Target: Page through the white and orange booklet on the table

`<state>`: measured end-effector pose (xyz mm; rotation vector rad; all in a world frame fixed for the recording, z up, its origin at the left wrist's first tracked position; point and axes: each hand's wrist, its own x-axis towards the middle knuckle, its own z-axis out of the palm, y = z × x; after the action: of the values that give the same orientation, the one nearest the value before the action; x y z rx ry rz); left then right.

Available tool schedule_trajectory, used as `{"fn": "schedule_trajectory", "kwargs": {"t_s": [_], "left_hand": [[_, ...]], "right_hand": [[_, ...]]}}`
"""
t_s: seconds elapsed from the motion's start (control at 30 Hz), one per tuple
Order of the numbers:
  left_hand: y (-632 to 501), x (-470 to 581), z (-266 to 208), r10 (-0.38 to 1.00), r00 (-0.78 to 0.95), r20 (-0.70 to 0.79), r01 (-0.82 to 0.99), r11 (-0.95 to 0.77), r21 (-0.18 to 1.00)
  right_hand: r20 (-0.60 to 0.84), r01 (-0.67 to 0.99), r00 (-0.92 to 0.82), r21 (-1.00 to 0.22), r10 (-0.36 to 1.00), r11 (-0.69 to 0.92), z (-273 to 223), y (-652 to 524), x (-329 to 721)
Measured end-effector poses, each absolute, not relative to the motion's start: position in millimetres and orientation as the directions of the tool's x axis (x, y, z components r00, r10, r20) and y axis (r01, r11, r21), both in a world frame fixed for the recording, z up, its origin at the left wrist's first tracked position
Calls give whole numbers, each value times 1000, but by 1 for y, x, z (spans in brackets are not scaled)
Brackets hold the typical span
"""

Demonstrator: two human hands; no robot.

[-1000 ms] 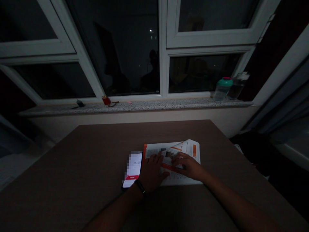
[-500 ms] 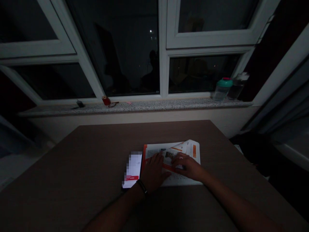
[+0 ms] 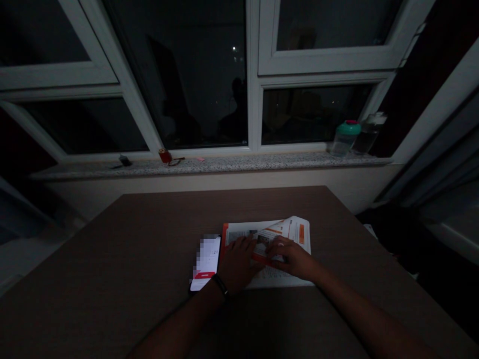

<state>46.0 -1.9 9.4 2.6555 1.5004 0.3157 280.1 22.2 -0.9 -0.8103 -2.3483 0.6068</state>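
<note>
As I watched through the head camera, the booklet [image 3: 301,243] lay on the tabletop [image 3: 157,239] just right of a lit phone [image 3: 210,255], its longer side running left to right. White pages carried orange and red print, with one sheet [image 3: 281,231] folded diagonally. My left hand [image 3: 238,263] rested on it, fingers outstretched, grip released; whether my right hand [image 3: 294,257] grasped the folded sheet, I could not tell.

Both forearms [image 3: 190,309] slant inward, the left hand [image 3: 238,267] palm-down with fingers [image 3: 244,243] stretched forward, the right hand [image 3: 295,258] curled just beside it.
</note>
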Motion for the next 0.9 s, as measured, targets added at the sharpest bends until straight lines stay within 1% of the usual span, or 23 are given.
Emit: {"fn": "schedule_trajectory", "kwargs": {"t_s": [0.13, 0.3, 0.4, 0.6, 0.73, 0.9], "left_hand": [[-3, 46, 6, 848, 507, 155, 837, -527, 146], [-1, 45, 0, 836, 511, 198, 828, -541, 148], [-1, 44, 0, 836, 512, 196, 824, -543, 162], [-5, 36, 5, 846, 501, 182, 816, -532, 226], [-10, 29, 11, 870, 454, 190, 841, -489, 230], [-12, 29, 17, 867, 469, 172, 835, -498, 233]], "right_hand": [[365, 399, -652, -580, 665, 710, -1, 23, 280], [362, 399, -655, -580, 663, 710, -2, 23, 281], [366, 396, -655, -579, 661, 713, -2, 23, 281], [358, 397, -661, -580, 660, 712, 1, 23, 283], [351, 425, -651, -566, 673, 707, 4, 21, 284], [363, 455, -642, -529, 675, 717, 4, 23, 288]]}}
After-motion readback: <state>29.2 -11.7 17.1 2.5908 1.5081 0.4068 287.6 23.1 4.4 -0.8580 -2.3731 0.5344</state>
